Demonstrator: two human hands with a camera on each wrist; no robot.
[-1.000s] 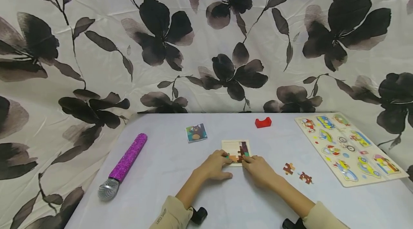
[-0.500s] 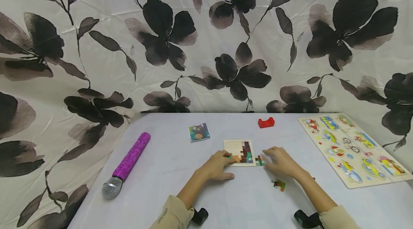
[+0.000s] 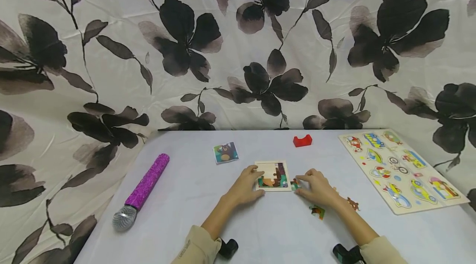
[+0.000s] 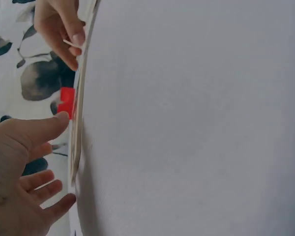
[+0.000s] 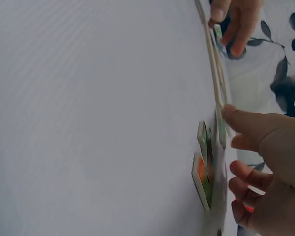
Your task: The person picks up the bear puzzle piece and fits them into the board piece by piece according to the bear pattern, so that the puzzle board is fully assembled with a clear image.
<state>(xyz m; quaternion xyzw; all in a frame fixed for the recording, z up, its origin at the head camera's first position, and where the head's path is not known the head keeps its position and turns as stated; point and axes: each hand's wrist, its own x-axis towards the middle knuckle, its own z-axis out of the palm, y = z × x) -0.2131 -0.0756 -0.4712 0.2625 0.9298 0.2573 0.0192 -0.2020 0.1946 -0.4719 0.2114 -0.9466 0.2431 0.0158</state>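
Note:
A small wooden jigsaw tray [image 3: 271, 164], partly filled with brown and green pieces, lies on the white table. At its left side my left hand [image 3: 241, 186] rests with thumb and fingers spread apart around the edge. Right of the tray, my right hand [image 3: 316, 186] pinches a green jigsaw piece [image 3: 295, 184] between thumb and forefinger. That piece's thin edge [image 4: 70, 43] shows in the left wrist view. Under the right hand lie loose pieces [image 3: 317, 211], one orange and green. Another brown piece [image 3: 353, 203] lies beyond the right forearm, which hides part of others.
A picture card [image 3: 226, 153] with a bear and a red block [image 3: 303, 141] lie behind the tray. On the left is a glittery purple microphone [image 3: 145, 189]. A large vehicle puzzle board [image 3: 403, 171] takes up the right side. Floral cloth [image 3: 230, 49] hangs behind the table.
My right hand has moved off the tray to the right, onto a green piece beside it. The orange and green piece has come into view. The left hand's fingers have drawn back to the tray's left edge.

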